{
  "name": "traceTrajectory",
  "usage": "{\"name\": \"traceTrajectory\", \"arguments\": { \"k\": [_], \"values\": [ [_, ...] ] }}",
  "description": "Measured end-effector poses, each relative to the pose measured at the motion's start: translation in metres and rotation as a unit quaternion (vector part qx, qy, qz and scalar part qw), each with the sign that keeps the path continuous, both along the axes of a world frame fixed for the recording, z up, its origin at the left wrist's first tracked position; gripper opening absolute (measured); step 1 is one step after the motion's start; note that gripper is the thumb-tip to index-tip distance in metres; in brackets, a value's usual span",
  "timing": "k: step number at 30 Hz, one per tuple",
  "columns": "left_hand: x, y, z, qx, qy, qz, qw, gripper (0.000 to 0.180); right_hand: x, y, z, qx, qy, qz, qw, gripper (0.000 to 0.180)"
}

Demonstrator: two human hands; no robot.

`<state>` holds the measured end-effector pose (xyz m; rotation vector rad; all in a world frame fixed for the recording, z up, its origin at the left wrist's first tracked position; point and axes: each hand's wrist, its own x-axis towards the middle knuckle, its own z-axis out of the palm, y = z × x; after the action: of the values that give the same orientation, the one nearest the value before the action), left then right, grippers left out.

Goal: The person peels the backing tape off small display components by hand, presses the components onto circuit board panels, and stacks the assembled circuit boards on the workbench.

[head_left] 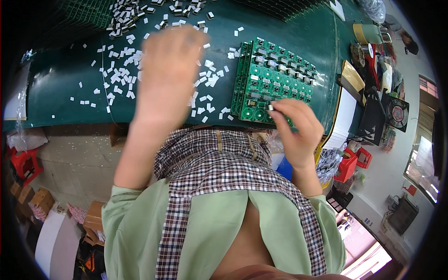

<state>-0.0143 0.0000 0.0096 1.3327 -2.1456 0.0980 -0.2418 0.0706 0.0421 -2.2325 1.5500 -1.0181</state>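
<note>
My right hand (298,128) is closed, pinching a small white component (270,108) between thumb and finger at the near edge of a green circuit board panel (254,81). The panel lies stacked on at least one more board and carries rows of small parts and printed circles. My left hand (170,60) is over the scattered small white pieces (120,77) on the green table, to the left of the panel. Motion smears its fingers, so its grip and anything in it cannot be made out.
A heap of white-topped components (125,18) lies at the far left of the green tabletop (60,93). Dark racks of upright boards (84,16) stand behind it. To the right are a sheet of white paper (343,112), a black fan (396,113) and a red stool (346,165).
</note>
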Motion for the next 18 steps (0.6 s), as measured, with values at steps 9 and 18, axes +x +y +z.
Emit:
{"name": "traceTrajectory", "arguments": {
  "k": [9, 18],
  "values": [
    [0.027, -0.023, -0.029, 0.105, 0.041, 0.028, 0.993, 0.026, 0.006, -0.001, -0.003, -0.024, 0.118, 0.028, 0.992, 0.020],
    [0.024, -0.008, -0.011, 0.188, 0.251, 0.019, 0.949, 0.019, 0.004, -0.005, -0.001, -0.021, 0.119, 0.040, 0.992, 0.019]
  ]
}}
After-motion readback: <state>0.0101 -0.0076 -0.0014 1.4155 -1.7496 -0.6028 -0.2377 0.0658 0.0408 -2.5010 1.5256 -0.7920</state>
